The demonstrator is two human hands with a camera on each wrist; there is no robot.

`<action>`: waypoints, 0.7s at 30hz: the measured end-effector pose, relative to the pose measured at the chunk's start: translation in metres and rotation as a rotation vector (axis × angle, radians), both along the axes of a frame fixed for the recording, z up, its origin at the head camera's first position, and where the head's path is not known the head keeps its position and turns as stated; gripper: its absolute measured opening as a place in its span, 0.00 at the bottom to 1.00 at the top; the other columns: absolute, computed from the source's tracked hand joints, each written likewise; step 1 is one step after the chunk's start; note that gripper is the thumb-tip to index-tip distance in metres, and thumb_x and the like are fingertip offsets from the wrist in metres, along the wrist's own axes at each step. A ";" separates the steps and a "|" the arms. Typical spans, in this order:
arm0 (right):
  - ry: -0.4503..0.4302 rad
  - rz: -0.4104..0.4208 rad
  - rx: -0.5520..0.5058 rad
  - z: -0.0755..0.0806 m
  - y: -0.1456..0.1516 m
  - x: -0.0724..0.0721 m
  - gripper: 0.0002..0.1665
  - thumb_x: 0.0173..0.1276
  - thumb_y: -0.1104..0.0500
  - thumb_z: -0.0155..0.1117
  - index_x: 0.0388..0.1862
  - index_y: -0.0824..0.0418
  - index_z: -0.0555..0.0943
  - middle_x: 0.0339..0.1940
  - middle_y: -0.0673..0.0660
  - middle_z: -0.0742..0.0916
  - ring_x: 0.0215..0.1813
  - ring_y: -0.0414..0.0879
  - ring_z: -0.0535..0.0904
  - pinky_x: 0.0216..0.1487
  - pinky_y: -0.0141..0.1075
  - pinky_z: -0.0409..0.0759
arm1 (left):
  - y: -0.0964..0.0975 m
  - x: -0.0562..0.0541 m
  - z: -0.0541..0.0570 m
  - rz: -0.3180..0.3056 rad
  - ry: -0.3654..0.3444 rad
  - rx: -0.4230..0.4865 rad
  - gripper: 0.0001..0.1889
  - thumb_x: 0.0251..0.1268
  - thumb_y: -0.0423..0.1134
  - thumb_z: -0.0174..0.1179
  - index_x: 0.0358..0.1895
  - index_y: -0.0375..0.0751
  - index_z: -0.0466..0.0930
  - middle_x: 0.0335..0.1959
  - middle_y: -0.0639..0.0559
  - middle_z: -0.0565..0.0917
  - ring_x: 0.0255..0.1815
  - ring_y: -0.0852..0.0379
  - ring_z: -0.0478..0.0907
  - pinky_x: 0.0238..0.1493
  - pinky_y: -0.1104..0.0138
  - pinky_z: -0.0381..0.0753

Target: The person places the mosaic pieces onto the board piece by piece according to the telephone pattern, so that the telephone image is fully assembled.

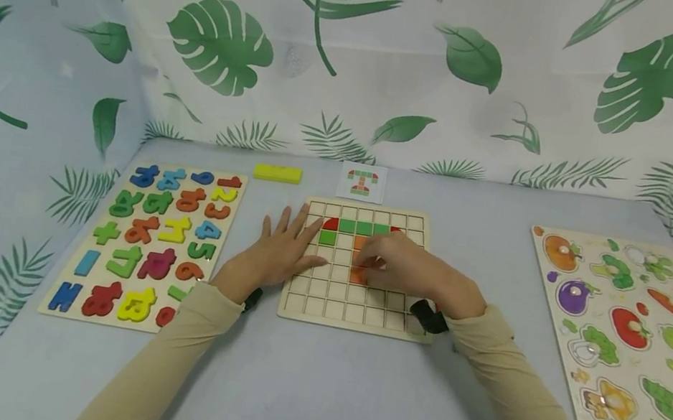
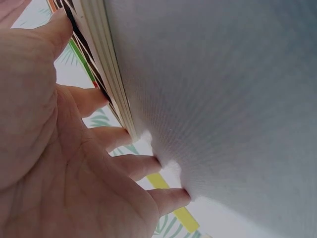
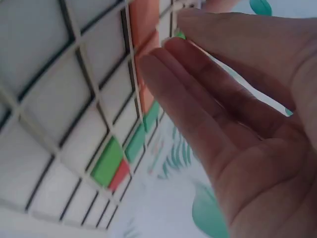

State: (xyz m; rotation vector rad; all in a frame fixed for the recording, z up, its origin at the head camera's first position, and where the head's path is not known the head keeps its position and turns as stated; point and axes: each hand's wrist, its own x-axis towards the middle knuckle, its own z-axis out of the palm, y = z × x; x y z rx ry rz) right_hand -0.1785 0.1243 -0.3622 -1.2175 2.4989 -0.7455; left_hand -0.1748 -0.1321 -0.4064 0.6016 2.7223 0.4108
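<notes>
A wooden grid board (image 1: 322,307) lies mid-table, with red, green and orange tiles set in its upper cells. My left hand (image 1: 283,253) rests spread over its left edge; in the left wrist view the thumb and some fingertips touch the board's rim (image 2: 106,59), while others press the cloth. Low over the board, my right hand (image 1: 403,263) pinches a small green tile (image 3: 179,34), mostly hidden by the fingertips. Just beneath these fingers sits an orange tile (image 1: 358,276), in a column of orange tiles (image 3: 143,22).
A pattern card (image 1: 362,183) lies behind the board, left of it a yellow block (image 1: 277,173). The number puzzle (image 1: 101,233) is at left, the vegetable puzzle (image 1: 603,366) at right. A leaf-print cloth (image 1: 353,96) hangs behind.
</notes>
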 end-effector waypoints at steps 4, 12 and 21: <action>-0.014 -0.031 -0.041 0.008 0.019 -0.002 0.08 0.69 0.72 0.71 0.46 0.68 0.90 0.44 0.58 0.90 0.46 0.49 0.88 0.50 0.42 0.87 | 0.001 0.000 0.000 0.000 0.003 -0.002 0.42 0.84 0.60 0.46 0.87 0.42 0.42 0.86 0.35 0.33 0.84 0.29 0.29 0.77 0.30 0.33; -0.091 -0.152 0.072 0.032 0.068 -0.005 0.11 0.69 0.68 0.73 0.49 0.65 0.90 0.47 0.56 0.91 0.48 0.50 0.86 0.55 0.51 0.85 | 0.000 -0.001 -0.002 0.002 0.000 -0.006 0.42 0.84 0.61 0.45 0.87 0.42 0.42 0.86 0.35 0.32 0.84 0.29 0.27 0.77 0.31 0.32; -0.194 -0.178 0.132 0.019 0.112 -0.007 0.12 0.66 0.68 0.75 0.48 0.68 0.89 0.42 0.50 0.90 0.44 0.45 0.84 0.50 0.45 0.86 | -0.001 0.000 -0.001 -0.005 0.000 0.018 0.42 0.84 0.59 0.46 0.87 0.41 0.42 0.86 0.34 0.32 0.84 0.28 0.28 0.76 0.30 0.33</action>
